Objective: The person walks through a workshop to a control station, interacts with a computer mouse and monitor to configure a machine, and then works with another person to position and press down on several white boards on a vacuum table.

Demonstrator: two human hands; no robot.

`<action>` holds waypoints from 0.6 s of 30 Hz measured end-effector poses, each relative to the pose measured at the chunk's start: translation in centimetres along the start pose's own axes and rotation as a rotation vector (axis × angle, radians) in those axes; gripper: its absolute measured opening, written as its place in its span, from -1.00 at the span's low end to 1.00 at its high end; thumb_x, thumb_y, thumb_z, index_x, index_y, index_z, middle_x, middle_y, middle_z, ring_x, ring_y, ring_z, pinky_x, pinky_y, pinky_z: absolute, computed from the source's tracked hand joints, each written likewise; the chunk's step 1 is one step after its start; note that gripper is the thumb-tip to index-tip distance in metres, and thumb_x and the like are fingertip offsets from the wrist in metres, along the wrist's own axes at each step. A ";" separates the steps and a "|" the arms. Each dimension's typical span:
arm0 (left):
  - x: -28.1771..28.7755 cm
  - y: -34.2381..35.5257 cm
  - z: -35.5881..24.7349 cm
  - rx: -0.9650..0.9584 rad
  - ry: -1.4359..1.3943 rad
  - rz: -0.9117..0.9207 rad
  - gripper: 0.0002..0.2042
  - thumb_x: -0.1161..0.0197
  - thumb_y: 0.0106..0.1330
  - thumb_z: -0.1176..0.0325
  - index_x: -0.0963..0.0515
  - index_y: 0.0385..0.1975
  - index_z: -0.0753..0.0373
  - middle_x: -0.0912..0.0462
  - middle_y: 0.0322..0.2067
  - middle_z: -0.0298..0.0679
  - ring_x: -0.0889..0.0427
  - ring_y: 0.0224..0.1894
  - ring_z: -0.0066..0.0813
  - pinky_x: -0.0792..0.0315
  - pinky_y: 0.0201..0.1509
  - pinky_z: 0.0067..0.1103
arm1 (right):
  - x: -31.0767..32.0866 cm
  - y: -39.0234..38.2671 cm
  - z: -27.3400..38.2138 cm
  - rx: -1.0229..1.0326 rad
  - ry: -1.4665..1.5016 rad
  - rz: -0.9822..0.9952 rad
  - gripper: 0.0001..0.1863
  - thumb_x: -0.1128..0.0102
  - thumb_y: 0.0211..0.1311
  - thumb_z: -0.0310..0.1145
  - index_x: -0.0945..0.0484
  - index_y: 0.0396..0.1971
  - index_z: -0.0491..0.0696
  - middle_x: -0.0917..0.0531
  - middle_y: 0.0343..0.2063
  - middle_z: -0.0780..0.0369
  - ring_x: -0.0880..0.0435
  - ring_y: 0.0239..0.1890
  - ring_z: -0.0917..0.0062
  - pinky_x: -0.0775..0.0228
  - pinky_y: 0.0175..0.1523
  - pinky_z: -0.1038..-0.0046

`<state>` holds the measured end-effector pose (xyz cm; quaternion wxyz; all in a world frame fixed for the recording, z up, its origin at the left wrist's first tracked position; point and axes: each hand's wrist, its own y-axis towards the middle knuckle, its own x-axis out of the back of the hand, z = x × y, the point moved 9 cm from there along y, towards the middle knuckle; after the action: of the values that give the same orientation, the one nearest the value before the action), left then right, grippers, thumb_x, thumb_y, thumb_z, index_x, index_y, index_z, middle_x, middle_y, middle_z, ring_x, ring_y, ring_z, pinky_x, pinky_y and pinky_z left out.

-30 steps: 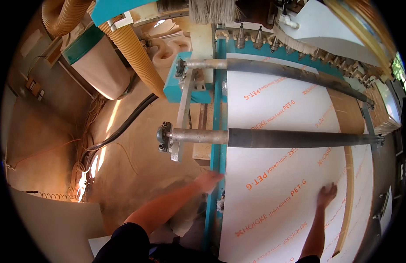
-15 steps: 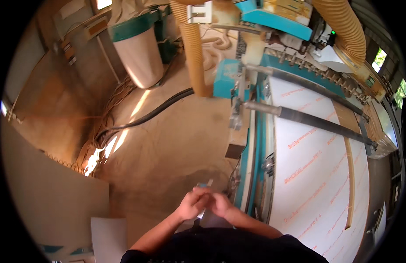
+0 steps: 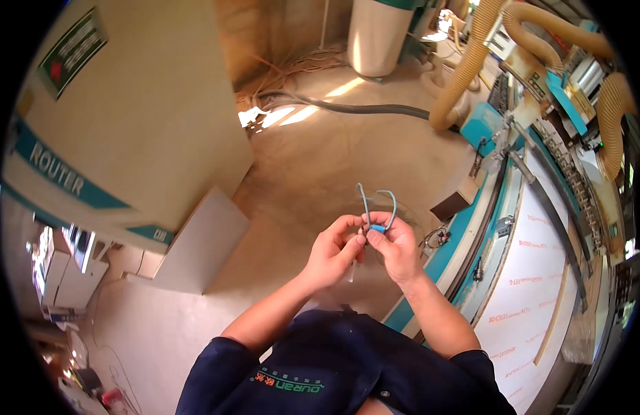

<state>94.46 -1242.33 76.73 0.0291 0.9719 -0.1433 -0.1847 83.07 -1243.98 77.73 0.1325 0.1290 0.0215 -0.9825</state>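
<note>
My left hand (image 3: 331,257) and my right hand (image 3: 399,250) meet in front of my chest, both closed in a pinch. Between them is a thin grey-blue cord (image 3: 394,202), bent into a loop that stands up above the fingers. A small bright blue piece (image 3: 378,228) on the cord sits at my right thumb and fingers. My left fingertips press close beside it on a small part that they mostly hide. Below the left fingers a narrow pale strip (image 3: 351,271) shows; I cannot tell what it is.
To the right runs a long teal and white machine bed (image 3: 486,228) carrying a white printed sheet (image 3: 510,311), with dark rollers (image 3: 551,211) across it. A beige cabinet (image 3: 147,104) stands at left, a panel (image 3: 202,242) beside it. A black hose (image 3: 361,108) crosses the floor.
My view has turned to the left, bringing the cabinet into sight. My hands were clasped together over a small whitish thing; now they are raised and apart, with the looped cord showing.
</note>
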 end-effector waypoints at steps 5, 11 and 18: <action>6.0 -11.1 -5.0 -0.156 0.205 -0.110 -0.87 -0.14 0.37 0.54 -0.51 -0.13 0.34 -0.63 -0.30 -0.29 -0.54 -0.43 -0.65 -0.48 -0.31 -0.64 | -11.0 -5.8 -2.3 0.059 0.038 0.057 -0.71 -0.20 0.28 -0.53 -0.50 0.00 -0.21 -0.63 -0.23 0.29 -0.55 -0.22 0.70 -0.44 -0.06 0.60; 9.8 -22.4 -10.3 -0.201 0.279 0.176 -0.91 -0.31 0.21 0.56 -0.51 -0.37 0.33 -0.56 -0.43 -0.28 -0.48 -0.43 -0.61 -0.32 -0.42 -0.65 | -21.9 -14.1 -5.3 0.148 0.216 0.037 -0.66 -0.22 0.26 -0.54 -0.49 0.03 -0.21 -0.64 -0.20 0.26 -0.58 -0.14 0.63 -0.44 0.02 0.52; 17.8 -32.1 -12.8 -0.318 0.307 0.200 -0.89 -0.36 0.22 0.45 -0.55 -0.43 0.29 -0.45 -0.13 -0.20 -0.44 -0.19 -0.52 -0.35 -0.19 -0.58 | -23.4 -25.7 -14.5 0.029 -0.356 -0.489 -0.75 -0.13 0.31 -0.43 -0.54 -0.08 -0.21 -0.64 -0.23 0.25 -0.59 -0.14 0.55 -0.42 0.04 0.50</action>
<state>123.61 -1216.69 78.94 0.2215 0.9527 -0.2016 -0.0513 101.61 -1212.15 69.98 -0.1079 -0.0526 0.0145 -0.9927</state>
